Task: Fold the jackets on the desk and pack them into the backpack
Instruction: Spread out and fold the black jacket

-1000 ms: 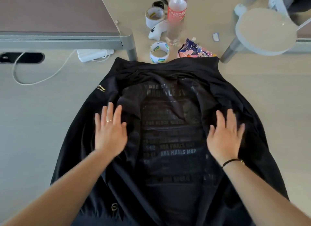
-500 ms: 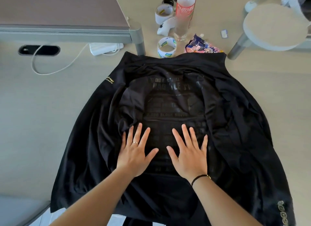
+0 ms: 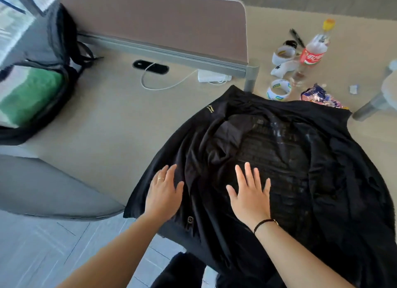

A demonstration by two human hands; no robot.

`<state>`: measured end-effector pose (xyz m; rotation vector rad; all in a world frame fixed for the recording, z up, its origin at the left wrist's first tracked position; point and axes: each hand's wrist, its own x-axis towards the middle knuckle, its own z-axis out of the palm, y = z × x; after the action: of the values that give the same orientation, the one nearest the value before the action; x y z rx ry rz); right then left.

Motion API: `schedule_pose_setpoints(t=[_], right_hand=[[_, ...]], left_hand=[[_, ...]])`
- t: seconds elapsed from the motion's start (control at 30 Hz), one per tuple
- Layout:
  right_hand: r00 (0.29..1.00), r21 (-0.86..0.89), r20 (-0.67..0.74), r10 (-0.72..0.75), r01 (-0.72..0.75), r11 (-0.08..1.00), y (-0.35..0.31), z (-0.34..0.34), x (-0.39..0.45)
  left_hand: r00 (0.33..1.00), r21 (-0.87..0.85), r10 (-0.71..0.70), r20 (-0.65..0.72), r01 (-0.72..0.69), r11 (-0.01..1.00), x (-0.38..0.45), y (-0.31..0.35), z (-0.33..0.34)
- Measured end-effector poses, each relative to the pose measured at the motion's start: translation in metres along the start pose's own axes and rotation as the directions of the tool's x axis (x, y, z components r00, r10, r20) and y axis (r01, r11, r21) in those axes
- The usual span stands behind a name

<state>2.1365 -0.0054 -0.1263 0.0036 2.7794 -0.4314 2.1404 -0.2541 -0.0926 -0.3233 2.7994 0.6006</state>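
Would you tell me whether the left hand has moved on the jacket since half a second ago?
Yes: the left hand slid from the jacket's printed middle to its left edge.

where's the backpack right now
In the head view the backpack sits open at the far left of the desk, something green inside it, well left of the black jacket.

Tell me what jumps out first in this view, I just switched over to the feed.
A black jacket lies spread over the desk's near edge, with the left hand and right hand flat on it. Far left stands an open backpack with something green inside. Tape rolls and a red-labelled bottle clutter the back right.
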Motion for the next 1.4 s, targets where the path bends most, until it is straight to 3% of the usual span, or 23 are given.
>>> schedule_pose_setpoints(t=[0.17, 0.27, 0.4, 0.57, 0.9, 1.2, 1.4], right_hand=[[0.952, -0.023, 0.053, -0.3, 0.302, 0.953, -0.084, -0.006, 0.012], [0.914, -0.07, 0.128, -0.384, 0.395, 0.916, -0.119, 0.001, 0.027], [0.887, -0.141, 0.199, -0.416, 0.446, 0.884, -0.152, 0.008, 0.05], [0.856, -0.206, 0.275, -0.438, 0.497, 0.843, -0.186, 0.008, 0.084], [0.833, -0.095, 0.435, -0.342, 0.42, 0.903, -0.242, 0.009, 0.158], [0.867, -0.285, 0.345, -0.359, 0.461, 0.84, -0.23, 0.014, 0.166], [0.849, -0.105, 0.267, -0.456, 0.496, 0.862, -0.207, -0.002, 0.17]], left_hand=[[0.961, -0.17, -0.277, -0.01, 0.271, 0.947, 0.011, -0.046, -0.019], [0.931, -0.245, -0.364, -0.03, 0.346, 0.906, 0.026, -0.061, -0.027], [0.935, -0.254, -0.344, -0.086, 0.313, 0.915, 0.044, -0.081, -0.026], [0.928, -0.23, -0.369, -0.059, 0.347, 0.909, 0.058, -0.098, -0.016], [0.927, -0.291, -0.375, -0.011, 0.355, 0.888, 0.064, -0.105, -0.01], [0.927, -0.242, -0.371, 0.064, 0.375, 0.895, 0.065, -0.098, -0.014], [0.952, -0.147, -0.305, 0.031, 0.306, 0.941, 0.055, -0.099, -0.023]])
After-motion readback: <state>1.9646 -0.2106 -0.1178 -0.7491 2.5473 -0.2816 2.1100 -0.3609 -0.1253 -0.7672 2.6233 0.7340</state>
